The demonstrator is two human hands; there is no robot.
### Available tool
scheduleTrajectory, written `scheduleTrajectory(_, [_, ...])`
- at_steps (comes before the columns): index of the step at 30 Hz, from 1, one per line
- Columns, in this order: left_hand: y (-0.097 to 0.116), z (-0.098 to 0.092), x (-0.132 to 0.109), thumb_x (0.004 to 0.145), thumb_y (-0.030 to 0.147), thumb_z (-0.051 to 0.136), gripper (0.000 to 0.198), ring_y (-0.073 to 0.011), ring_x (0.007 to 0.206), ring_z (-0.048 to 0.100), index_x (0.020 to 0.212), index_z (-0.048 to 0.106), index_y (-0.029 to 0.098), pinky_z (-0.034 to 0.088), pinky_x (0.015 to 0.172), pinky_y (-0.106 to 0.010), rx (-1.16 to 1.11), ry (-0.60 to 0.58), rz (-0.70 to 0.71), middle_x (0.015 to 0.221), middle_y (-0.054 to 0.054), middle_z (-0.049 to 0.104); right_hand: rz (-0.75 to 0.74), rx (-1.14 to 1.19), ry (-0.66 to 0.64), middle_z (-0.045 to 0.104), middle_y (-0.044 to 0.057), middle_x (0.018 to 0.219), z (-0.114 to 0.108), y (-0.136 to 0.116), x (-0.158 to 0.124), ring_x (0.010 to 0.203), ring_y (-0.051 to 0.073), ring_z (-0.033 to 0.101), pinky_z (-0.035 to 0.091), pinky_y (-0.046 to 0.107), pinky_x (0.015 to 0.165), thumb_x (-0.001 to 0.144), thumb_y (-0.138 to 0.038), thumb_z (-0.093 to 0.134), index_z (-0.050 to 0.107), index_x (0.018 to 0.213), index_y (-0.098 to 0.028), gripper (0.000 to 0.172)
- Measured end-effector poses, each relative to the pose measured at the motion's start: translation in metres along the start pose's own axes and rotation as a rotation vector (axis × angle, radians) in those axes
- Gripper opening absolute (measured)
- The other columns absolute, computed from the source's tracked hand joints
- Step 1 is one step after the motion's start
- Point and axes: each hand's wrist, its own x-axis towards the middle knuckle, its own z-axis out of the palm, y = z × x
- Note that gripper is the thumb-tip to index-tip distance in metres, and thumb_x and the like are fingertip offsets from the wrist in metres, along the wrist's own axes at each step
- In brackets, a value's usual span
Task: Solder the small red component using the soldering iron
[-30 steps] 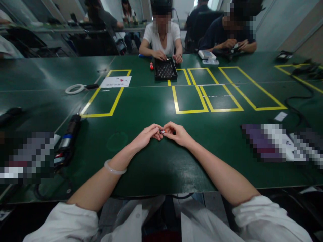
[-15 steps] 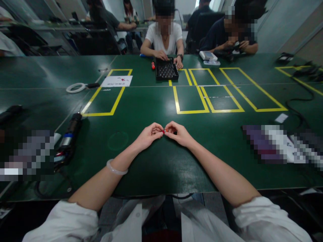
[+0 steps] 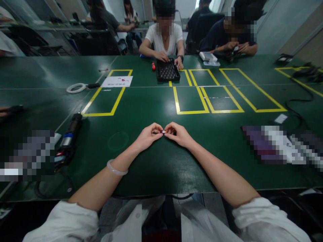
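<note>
Between the fingertips of both hands is a small red and silvery piece (image 3: 164,131), too small to make out in detail. My left hand (image 3: 150,135) pinches its left end between thumb and fingers. On the other end, my right hand (image 3: 178,134) closes in the same way, with a bit of orange-red showing by its fingertips. The two hands almost touch, just above the green table (image 3: 151,174). A pale bracelet (image 3: 116,168) is round my left wrist.
Across the table a person handles a black tray (image 3: 168,74) beside a red object (image 3: 153,66). A black cylindrical tool (image 3: 71,129) lies left, a white sheet (image 3: 116,81) and white cable ring (image 3: 76,88) beyond. A purple item (image 3: 264,144) lies right.
The small piece between my fingertips now shows more silvery white. My hands have barely moved. The black tray across the table has shifted slightly right and nearer.
</note>
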Motion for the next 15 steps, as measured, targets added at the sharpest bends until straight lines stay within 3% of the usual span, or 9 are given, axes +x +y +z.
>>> scheduleTrajectory(3, [0.005,-0.006,0.001,0.078,0.033,0.066,0.033,-0.0180,0.096,0.060,0.104,0.057,0.015,0.049,0.082,-0.033,0.041,-0.006,-0.013,0.110,-0.010,0.061,0.025,-0.013,-0.009,0.058,0.000,0.078,0.000,0.002,0.000,0.066,0.011,0.052,0.042,0.024,0.062,0.083,-0.024,0.064,0.059,0.094,-0.018,0.013])
scheduleTrajectory(6, [0.017,-0.024,-0.004,0.078,0.037,0.065,0.045,-0.0214,0.107,0.059,0.117,0.054,0.016,0.050,0.089,-0.038,0.110,0.018,-0.035,0.125,-0.013,0.057,0.059,-0.007,-0.032,0.057,-0.002,0.074,-0.001,0.003,0.000,0.063,0.010,0.051,0.041,0.023,0.060,0.082,-0.025,0.064,0.059,0.093,-0.017,0.015])
scheduleTrajectory(11, [0.033,-0.076,-0.038,0.085,0.048,0.056,0.054,-0.0238,0.119,0.054,0.130,0.051,0.020,0.043,0.102,-0.041,0.355,0.077,-0.048,0.136,-0.011,0.053,0.077,-0.005,-0.050,0.057,-0.002,0.075,0.000,0.004,0.000,0.064,0.010,0.051,0.041,0.023,0.061,0.082,-0.024,0.065,0.059,0.094,-0.017,0.016])
scheduleTrajectory(15, [0.024,-0.127,-0.082,0.087,0.054,0.050,0.062,-0.0255,0.122,0.051,0.138,0.045,0.019,0.040,0.104,-0.040,0.746,0.241,-0.136,0.141,-0.010,0.049,0.067,0.006,-0.059,0.057,-0.001,0.076,0.001,0.005,0.000,0.065,0.010,0.052,0.042,0.023,0.061,0.082,-0.024,0.064,0.059,0.094,-0.016,0.015])
